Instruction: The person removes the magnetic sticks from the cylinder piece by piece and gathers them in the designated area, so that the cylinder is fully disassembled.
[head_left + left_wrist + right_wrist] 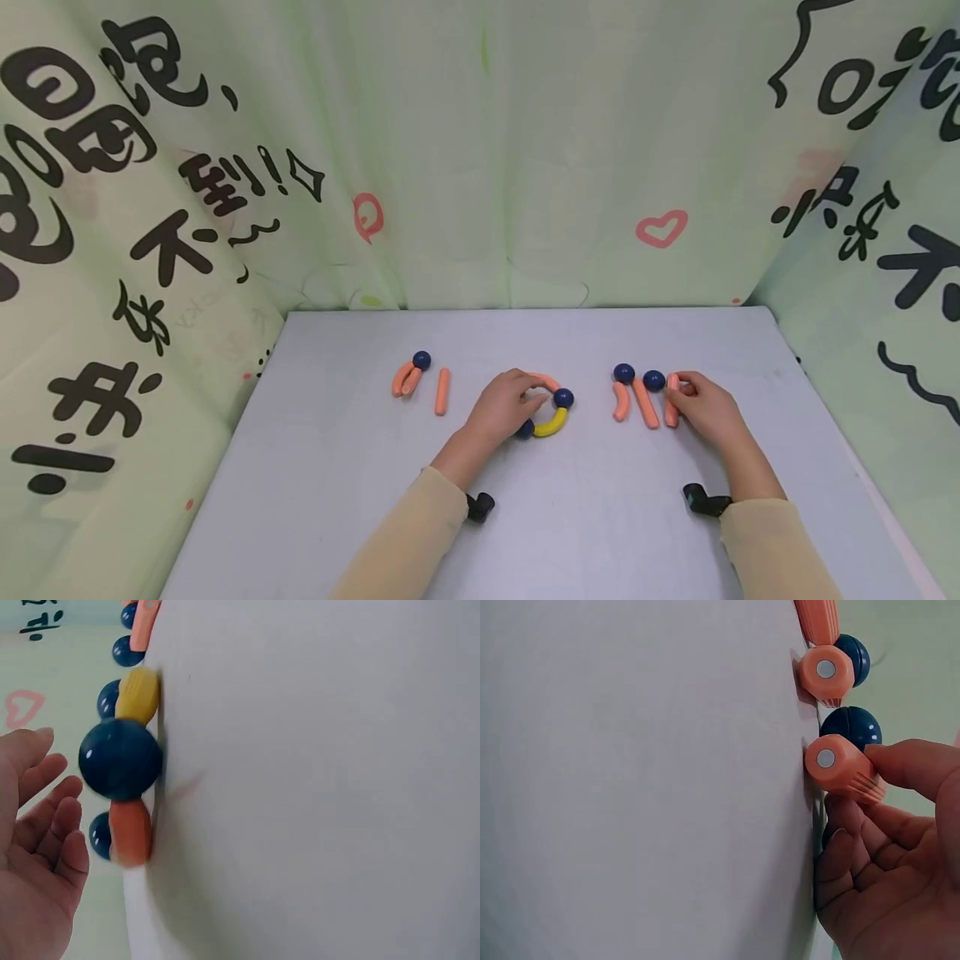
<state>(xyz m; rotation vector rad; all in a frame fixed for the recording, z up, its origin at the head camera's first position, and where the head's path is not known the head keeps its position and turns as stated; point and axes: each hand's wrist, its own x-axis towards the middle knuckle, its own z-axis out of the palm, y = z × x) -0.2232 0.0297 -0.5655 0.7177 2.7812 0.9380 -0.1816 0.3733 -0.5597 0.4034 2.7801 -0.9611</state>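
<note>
Fingers of the left hand (504, 404) overlap a ball-and-rod arc (553, 423) (head view), curve loosely, seemingly empty (left wrist), while the right hand (896, 862) (right wrist) pinches a salmon rod (844, 769) that, twisted, might knock the blue ball (853, 727) beside its thumb.

hand (37, 840) near blue ball (120, 759) | yellow rod (138, 696) | orange rod (130, 831) (blurred)

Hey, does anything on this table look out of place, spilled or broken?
Nothing I can see looks spilled or broken. The only thing that stands out is the curved yellow piece beside the left hand: it's the one yellow among orange pieces. That hand hides part of the view there.
</note>
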